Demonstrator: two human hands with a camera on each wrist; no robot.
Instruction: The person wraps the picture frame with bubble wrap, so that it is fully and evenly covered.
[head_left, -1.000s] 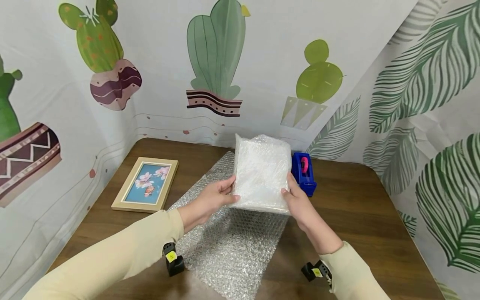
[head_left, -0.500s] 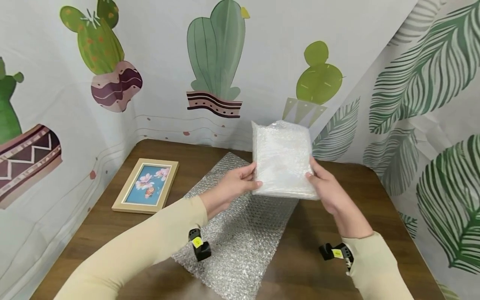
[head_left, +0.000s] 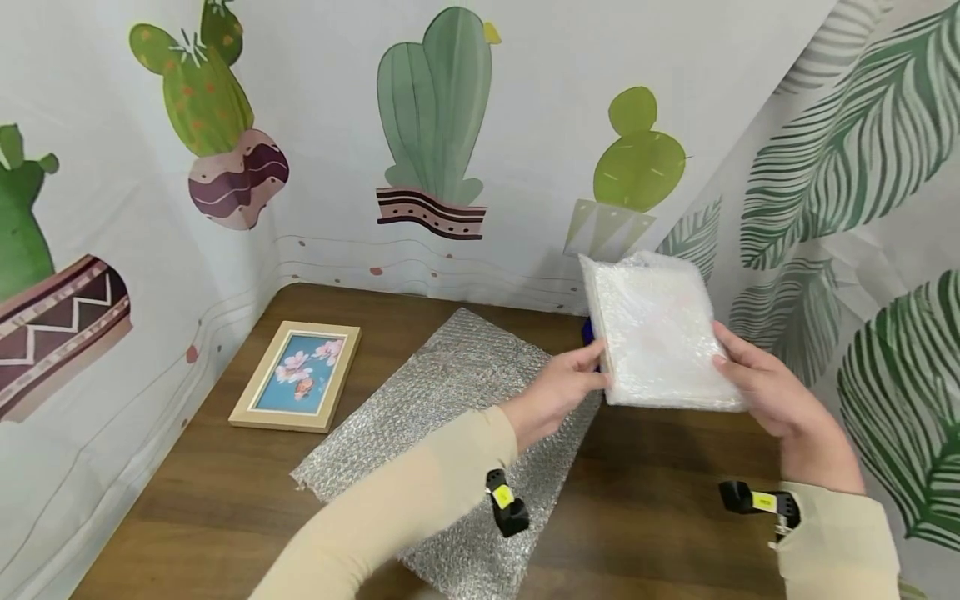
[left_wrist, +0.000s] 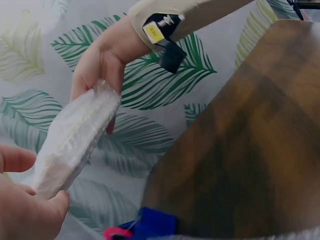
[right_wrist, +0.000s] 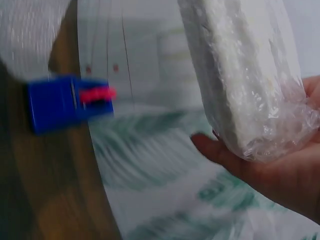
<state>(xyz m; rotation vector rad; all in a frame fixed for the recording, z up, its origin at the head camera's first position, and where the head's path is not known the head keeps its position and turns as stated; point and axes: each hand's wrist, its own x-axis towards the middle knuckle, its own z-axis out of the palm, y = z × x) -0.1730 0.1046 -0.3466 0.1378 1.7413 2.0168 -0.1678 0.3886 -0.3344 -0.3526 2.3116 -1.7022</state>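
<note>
Cactus-print backdrop, leaf-print backdrop, brown table

Soft, fairly even light in the head view whitens the wrapped package and leaves a pale sheen on its film, while the bubble-wrap sheet to its left glitters in specks and diffuse shadow darkens the tabletop below it. The left wrist view is dimmer, with broad shadow bands to the package's right. In the dim right wrist view, glints streak the package, but the blue tape dispenser left of it is blurred.
</note>
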